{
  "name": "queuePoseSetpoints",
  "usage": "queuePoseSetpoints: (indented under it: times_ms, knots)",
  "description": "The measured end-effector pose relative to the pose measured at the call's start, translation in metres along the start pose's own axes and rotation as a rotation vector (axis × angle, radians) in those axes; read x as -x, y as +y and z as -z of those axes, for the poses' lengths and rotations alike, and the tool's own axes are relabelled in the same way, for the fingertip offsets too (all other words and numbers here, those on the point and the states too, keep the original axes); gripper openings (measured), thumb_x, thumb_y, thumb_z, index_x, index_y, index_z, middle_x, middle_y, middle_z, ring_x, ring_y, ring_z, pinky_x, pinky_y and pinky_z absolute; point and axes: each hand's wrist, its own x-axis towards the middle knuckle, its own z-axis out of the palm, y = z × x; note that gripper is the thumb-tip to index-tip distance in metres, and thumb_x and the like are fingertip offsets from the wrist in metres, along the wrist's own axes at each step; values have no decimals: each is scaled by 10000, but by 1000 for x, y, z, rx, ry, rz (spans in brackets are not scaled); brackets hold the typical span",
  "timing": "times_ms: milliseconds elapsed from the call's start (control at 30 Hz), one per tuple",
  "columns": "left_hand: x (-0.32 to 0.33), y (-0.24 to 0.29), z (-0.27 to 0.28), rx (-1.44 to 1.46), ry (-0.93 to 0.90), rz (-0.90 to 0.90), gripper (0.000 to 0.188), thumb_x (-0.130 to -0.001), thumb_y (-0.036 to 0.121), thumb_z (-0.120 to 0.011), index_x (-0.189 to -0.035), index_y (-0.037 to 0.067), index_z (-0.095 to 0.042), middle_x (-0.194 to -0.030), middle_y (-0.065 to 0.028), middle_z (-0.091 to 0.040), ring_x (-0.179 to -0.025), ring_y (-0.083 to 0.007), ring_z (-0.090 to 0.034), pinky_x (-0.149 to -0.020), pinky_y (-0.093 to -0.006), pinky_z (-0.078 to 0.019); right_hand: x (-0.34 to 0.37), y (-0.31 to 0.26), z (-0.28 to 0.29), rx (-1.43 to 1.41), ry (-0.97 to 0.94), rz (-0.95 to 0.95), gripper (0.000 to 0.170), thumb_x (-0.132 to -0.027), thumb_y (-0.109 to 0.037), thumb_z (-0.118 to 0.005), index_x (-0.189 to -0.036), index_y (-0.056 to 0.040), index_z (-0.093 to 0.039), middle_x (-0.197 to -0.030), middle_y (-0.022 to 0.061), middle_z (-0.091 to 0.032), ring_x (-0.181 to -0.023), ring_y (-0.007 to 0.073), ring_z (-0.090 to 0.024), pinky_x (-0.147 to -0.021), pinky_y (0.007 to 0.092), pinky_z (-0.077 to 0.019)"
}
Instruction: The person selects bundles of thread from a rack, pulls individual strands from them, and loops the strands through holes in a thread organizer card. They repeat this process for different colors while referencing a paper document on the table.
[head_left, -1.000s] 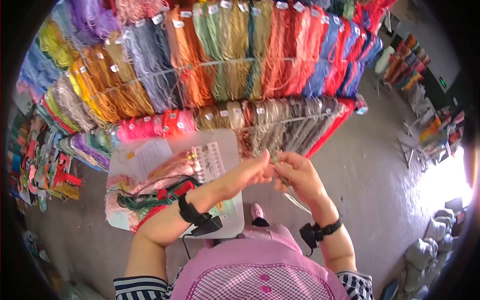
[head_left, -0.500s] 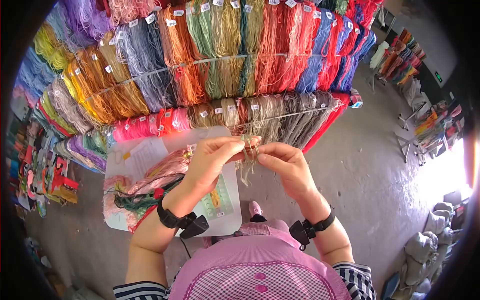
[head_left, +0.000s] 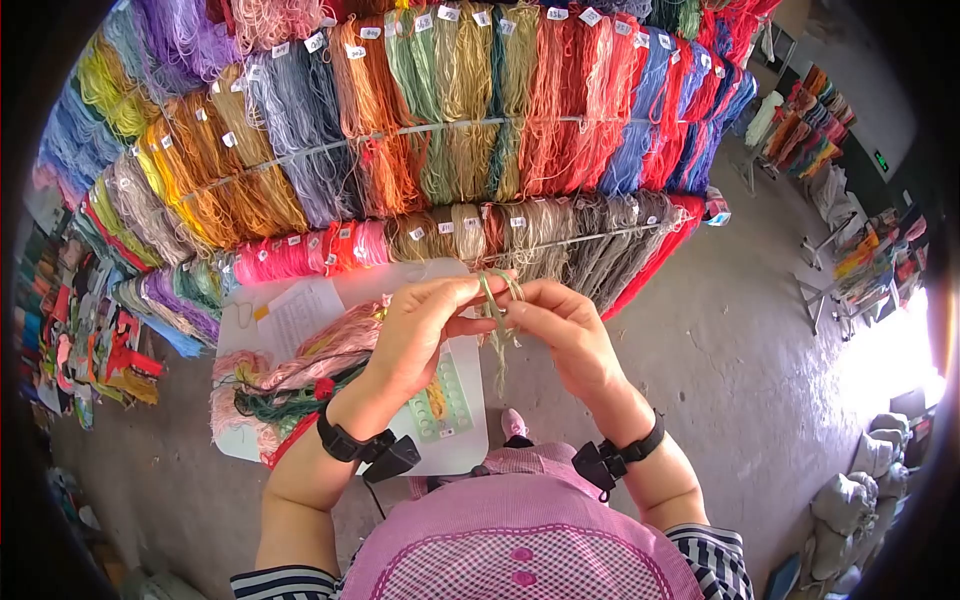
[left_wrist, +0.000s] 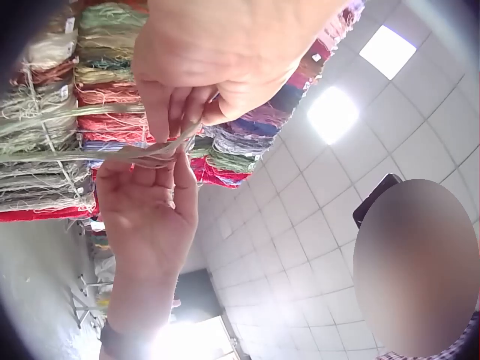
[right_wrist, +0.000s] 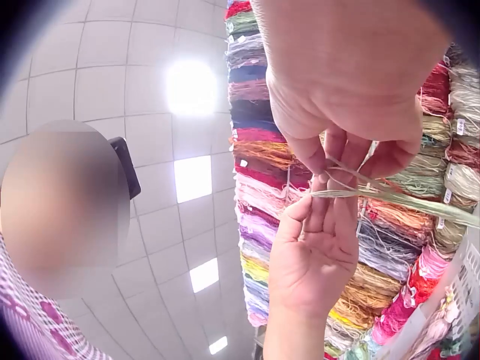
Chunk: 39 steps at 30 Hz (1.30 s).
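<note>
Both hands meet in front of the body, a pale green thread strand (head_left: 500, 365) between them. The left hand (head_left: 412, 325) pinches the strand between thumb and fingers, part of it looped over its fingertips. Close beside it, the right hand (head_left: 570, 335) grips the same strand with thumb and forefinger. Loose ends hang below the fingertips in the head view. From the right wrist, the thread (right_wrist: 416, 204) crosses the left hand's fingers and trails off to the right. In the left wrist view the fingertips of both hands come together around the thread.
Racks of tagged, coloured thread skeins (head_left: 460, 150) stand ahead. A white table (head_left: 463, 455) at left carries pink skeins (head_left: 340, 335), a dark green bundle (head_left: 285, 400), paper (head_left: 300, 310) and a green card (head_left: 440, 405). Grey sacks (head_left: 840, 505) lie at right on the floor.
The hands, earlier closed together further right, have moved left and slightly apart, with the strand now looped across the fingers. Over the last half second they have barely moved.
</note>
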Motion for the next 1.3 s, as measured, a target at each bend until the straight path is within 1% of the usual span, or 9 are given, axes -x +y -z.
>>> queuePoseSetpoints:
  times_ms: [533,600,667,733,833,867,1000,1133,1300]
  knots:
    - [-22,-5,5,-1,49,16,283,-973,211,-586,-1062,-30,-702,-1150,-129,-685,-965,-162,-677,-829,-277,-577,-12,-4,-3,86,-69,-83,211,-913,-126,-682,-1089,-12,-696,-1006,16,-674,-951,70,-557,-863,258,-429]
    - [-29,-7,7,-140,80,65,267,-974,220,-591,-1047,-2,-720,-1113,-104,-690,-936,-132,-663,-775,-272,-573,-16,-3,4,362,-34,55,198,-925,-135,-676,-1075,-8,-693,-972,6,-668,-945,86,-572,-892,266,-429]
    - [-45,6,13,-173,31,-17,271,-975,256,-609,-1018,21,-737,-990,-72,-711,-835,-80,-638,-687,-251,-538,-21,7,3,-57,99,-65,197,-967,-173,-632,-1038,10,-636,-858,32,-649,-788,111,-612,-737,257,-483]
    - [-64,22,26,-828,132,-153,257,-956,268,-649,-1050,45,-735,-882,-44,-717,-728,-59,-615,-616,-239,-492,-19,4,19,-165,52,-164,176,-981,-190,-610,-987,-15,-589,-789,46,-639,-675,109,-599,-603,243,-464]
    - [-124,51,52,-807,349,-667,148,-906,166,-720,-998,63,-665,-765,45,-621,-612,-27,-519,-549,-207,-426,-19,10,39,-131,52,-245,161,-985,-188,-597,-993,-29,-575,-715,33,-603,-605,119,-576,-558,263,-458]
    - [-144,64,60,-944,484,-835,206,-876,180,-751,-985,55,-628,-849,20,-614,-644,-40,-514,-579,-209,-427,-20,12,42,-133,45,-244,161,-985,-188,-597,-993,-29,-575,-715,33,-603,-605,119,-576,-558,263,-458]
    - [-206,87,77,-1092,685,-996,353,-795,243,-823,-1009,40,-630,-894,-36,-601,-640,-106,-525,-609,-255,-450,-22,21,54,-23,106,-295,194,-959,-229,-651,-951,-52,-573,-703,12,-592,-599,79,-550,-545,209,-406]
    - [-234,86,96,-1170,703,-901,318,-788,265,-820,-937,26,-672,-845,-77,-616,-607,-135,-569,-588,-303,-478,-25,26,65,-29,179,-296,149,-948,-191,-656,-952,-55,-597,-706,-5,-583,-610,66,-527,-568,218,-402]
    - [-205,94,92,-601,466,-614,243,-890,249,-747,-983,26,-724,-756,28,-625,-631,-27,-524,-530,-193,-355,-30,31,80,-52,243,-298,118,-941,-155,-650,-947,-47,-601,-706,-23,-564,-615,60,-502,-576,214,-385]
